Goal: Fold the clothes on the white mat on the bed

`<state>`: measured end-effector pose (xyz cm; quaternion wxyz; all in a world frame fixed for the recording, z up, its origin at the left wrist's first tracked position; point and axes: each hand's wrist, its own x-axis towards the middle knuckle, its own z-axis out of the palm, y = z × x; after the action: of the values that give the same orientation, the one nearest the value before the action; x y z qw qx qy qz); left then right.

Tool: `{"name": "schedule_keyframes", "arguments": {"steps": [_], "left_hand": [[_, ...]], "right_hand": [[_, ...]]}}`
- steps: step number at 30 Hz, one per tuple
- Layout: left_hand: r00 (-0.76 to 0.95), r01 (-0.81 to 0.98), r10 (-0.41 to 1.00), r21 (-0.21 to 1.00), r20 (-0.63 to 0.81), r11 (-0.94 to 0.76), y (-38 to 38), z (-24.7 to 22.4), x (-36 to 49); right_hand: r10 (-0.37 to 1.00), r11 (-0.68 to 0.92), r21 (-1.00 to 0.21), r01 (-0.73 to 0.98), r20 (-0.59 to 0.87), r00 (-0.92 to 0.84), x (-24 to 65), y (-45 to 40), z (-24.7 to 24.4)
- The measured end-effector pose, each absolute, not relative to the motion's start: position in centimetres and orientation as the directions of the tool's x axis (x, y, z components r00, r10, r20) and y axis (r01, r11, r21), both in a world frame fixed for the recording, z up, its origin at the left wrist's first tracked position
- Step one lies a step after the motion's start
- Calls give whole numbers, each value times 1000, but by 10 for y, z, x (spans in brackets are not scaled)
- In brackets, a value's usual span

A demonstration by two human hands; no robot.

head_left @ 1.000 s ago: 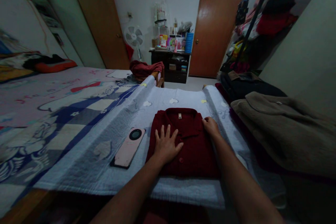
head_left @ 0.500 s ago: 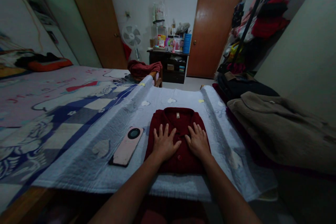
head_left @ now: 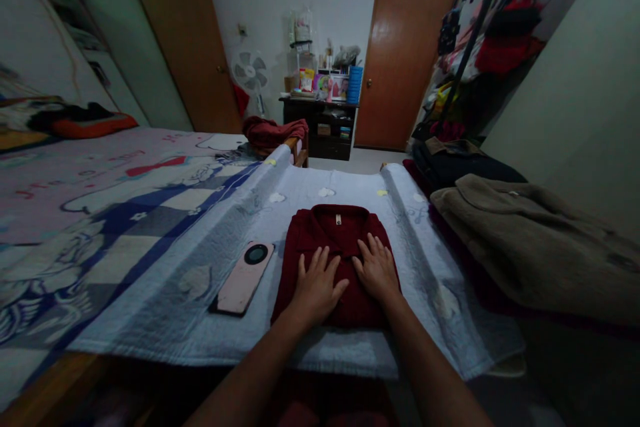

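Landmark: the phone, which lies back up with its round camera ring at the far end.

Position: the folded dark red shirt lies flat to the right of the phone, just beside it, on the same light blue cover. Its collar is at the end away from the person. The long axis appears to run away from the person; the phone's axis runs likewise, slanting right.

Hands: both are palm down on the shirt front, fingers spread, pinching nothing. The left hand is nearer the phone; the right hand is farther from it and slightly closer to the collar. The shirt is directly beneath both. Applied pressure cannot be determined.

Markings: a pale neck label, right of the phone and beyond it, carries a dark mark too small to read. Red lettering on the pink bed cover, left of the phone, is not reliably legible. No brand can be read on the phone.
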<state>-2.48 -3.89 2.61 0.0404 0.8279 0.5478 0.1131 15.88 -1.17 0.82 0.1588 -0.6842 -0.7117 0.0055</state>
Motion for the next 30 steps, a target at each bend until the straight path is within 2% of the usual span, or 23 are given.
{"name": "schedule_keyframes", "arguments": {"steps": [6, 10, 14, 20, 30], "left_hand": [[392, 889, 896, 165, 209, -428, -48, 17, -23], [389, 890, 890, 154, 237, -430, -47, 13, -24], [387, 890, 891, 157, 237, -428, -48, 12, -23], [383, 885, 889, 175, 250, -431, -47, 9, -24], [383, 883, 878, 166, 287, -439, -46, 4, -24]], "right_hand": [[969, 70, -283, 957, 247, 2, 161, -14, 10], [956, 140, -345, 928, 292, -36, 151, -33, 10], [949, 222, -335, 916, 289, -125, 136, -55, 11], [950, 223, -340, 914, 285, -126, 133, -60, 12], [880, 287, -425, 859, 471, -61, 149, -58, -3]]}}
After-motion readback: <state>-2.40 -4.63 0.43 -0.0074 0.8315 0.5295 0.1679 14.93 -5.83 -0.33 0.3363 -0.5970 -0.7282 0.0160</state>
